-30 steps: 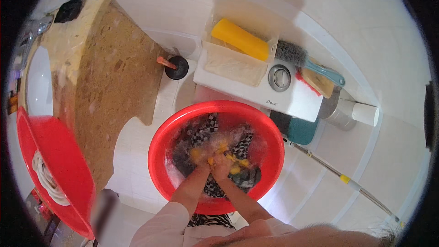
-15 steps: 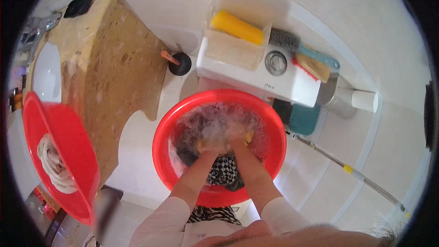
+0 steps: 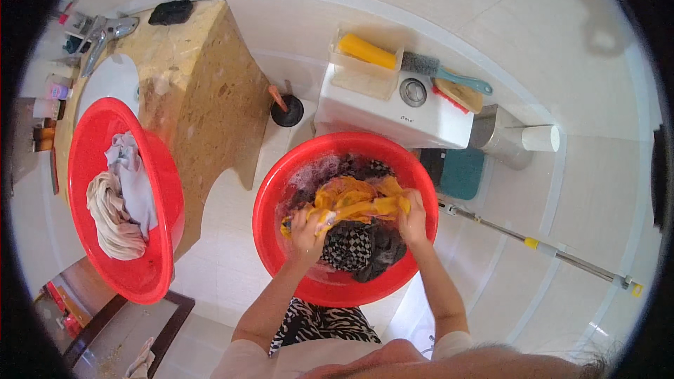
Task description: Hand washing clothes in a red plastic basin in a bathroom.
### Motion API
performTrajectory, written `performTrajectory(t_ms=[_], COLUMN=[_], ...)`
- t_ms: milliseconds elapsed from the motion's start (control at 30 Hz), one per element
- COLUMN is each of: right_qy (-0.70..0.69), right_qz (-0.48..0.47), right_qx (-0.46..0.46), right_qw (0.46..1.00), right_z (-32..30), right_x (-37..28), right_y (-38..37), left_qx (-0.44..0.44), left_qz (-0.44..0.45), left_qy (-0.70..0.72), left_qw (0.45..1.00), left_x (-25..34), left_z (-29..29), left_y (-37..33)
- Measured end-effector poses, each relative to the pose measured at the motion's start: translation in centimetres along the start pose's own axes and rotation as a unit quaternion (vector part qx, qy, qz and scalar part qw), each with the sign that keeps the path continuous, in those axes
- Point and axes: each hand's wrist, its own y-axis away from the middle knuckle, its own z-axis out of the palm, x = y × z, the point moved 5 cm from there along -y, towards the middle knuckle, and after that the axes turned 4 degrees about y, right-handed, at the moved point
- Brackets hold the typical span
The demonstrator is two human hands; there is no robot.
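Note:
A wet yellow garment (image 3: 354, 196) is bunched up and spans the space between my two hands, above the wash in a red basin (image 3: 265, 238). My left hand (image 3: 307, 233) grips its left part. At the basin's right side, my right hand (image 3: 413, 221) is closed on the other end. Beneath the yellow cloth lie a black-and-white checked garment (image 3: 347, 247) and a dark grey cloth (image 3: 385, 253). Sudsy water (image 3: 309, 175) shows along the far left of the basin's inside.
Another red basin (image 3: 163, 238) stands tilted at the left beside a stone counter (image 3: 210, 91), holding a cream cloth (image 3: 116, 221) and a pale cloth (image 3: 133, 182). Beyond my basin are a toilet tank (image 3: 393, 112) with brushes and a plunger (image 3: 288, 111). A pole (image 3: 505, 234) lies at right.
My hands have come up out of the sudsy water and moved apart, with the yellow garment raised between them. The view has shifted, so the left basin's pale cloth now shows.

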Motion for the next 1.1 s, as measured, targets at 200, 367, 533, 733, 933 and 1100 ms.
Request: performTrajectory(t_ms=[200,367,533,733,933,1100], right_qy=[0.14,0.272,0.234,0.135,0.007,0.101], right_qz=[-0.04,-0.081,0.005,0.073,-0.015,0.117], right_qx=[0.017,-0.168,-0.12,0.07,-0.005,-0.137], right_qw=[0.989,0.944,0.965,0.986,1.0,0.978], right_z=[7.9,16.2,18.7,17.4,18.9,21.3], right_x=[-0.1,0.7,8.4,11.2,0.3,7.1], right_y=[4.2,0.3,-2.9,0.3,4.3,0.2], left_qx=[-0.161,-0.209,-0.142,-0.206,-0.073,-0.146], left_qz=[0.004,0.091,-0.071,-0.191,-0.221,-0.218], left_qy=[-0.085,-0.164,-0.249,-0.187,-0.295,-0.301], left_qw=[0.983,0.96,0.955,0.941,0.927,0.917], left_x=[-5.8,-7.2,-8.2,-15.6,-23.7,-16.4], left_z=[5.7,7.8,8.4,20.1,21.1,19.4], left_y=[5.3,7.2,4.8,2.2,3.0,-3.0])
